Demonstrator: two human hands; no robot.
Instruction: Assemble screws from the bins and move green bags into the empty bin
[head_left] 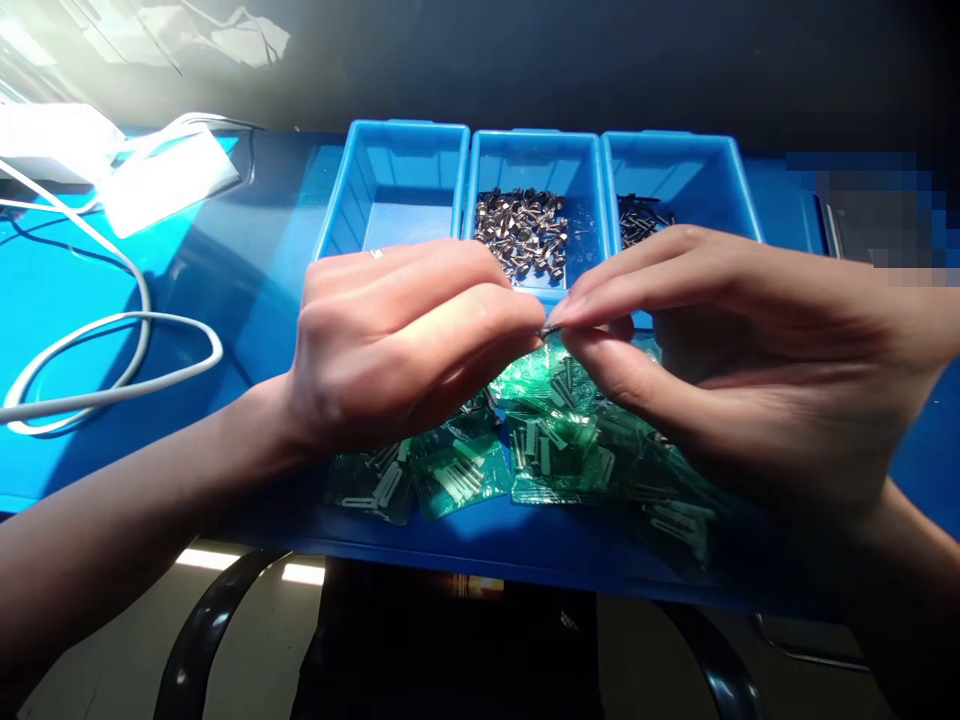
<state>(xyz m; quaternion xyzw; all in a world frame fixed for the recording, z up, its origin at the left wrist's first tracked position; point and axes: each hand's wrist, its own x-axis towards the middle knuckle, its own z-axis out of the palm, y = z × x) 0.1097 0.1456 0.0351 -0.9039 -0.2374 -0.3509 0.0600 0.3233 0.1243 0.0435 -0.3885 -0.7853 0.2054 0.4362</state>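
My left hand (405, 340) and my right hand (750, 350) meet fingertip to fingertip in front of the blue bins. Both are closed in a pinch on a small dark piece (550, 328); the fingers cover most of it, so its kind does not show. Beneath the hands lie several green-tinted clear plastic bags (559, 490) with screws and pale wall plugs inside. Beyond them, the middle bin (536, 140) contains a heap of shiny metal screws (521, 232). Dark screws (641, 215) lie in the right bin (675, 142), partly hidden behind my right hand.
An open blue bin (409, 135) stands at the left of the row. White cables (142, 290) and a white box-like object (172, 180) lie on the blue tabletop (247, 330) to the left. Black curved chair arms (202, 630) are below the table's front edge.
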